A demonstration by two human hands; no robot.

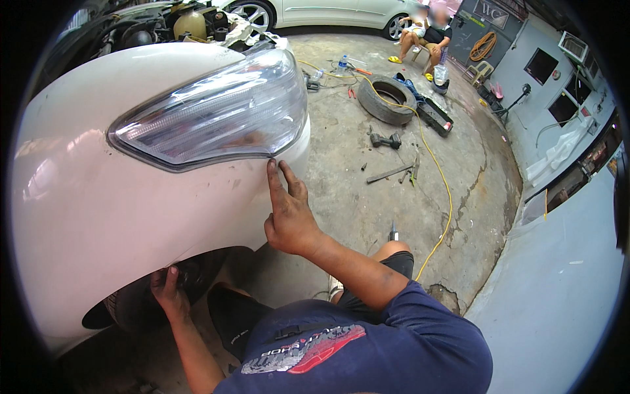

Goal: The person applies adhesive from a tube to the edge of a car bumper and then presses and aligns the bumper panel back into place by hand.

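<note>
My right hand (pixel 289 213) reaches up to the front corner of a white car's fender (pixel 197 203). Its index and middle fingers are stretched out, their tips touching the seam under the clear headlight (pixel 216 108); the other fingers are curled and hold nothing. Lower down, my left hand (pixel 170 292) is at the lip of the wheel arch, beside the dark tyre (pixel 125 305). Its thumb points upward at the edge, while most of its fingers are hidden behind the fender, so its grip does not show.
A loose tyre (pixel 386 100), a power tool (pixel 385 140), a flat bar (pixel 388 173) and a yellow cable (pixel 438 164) lie on the concrete floor. An open engine bay (pixel 138 29) is behind the fender. Two people (pixel 430 36) sit far off, near another white car (pixel 321 13).
</note>
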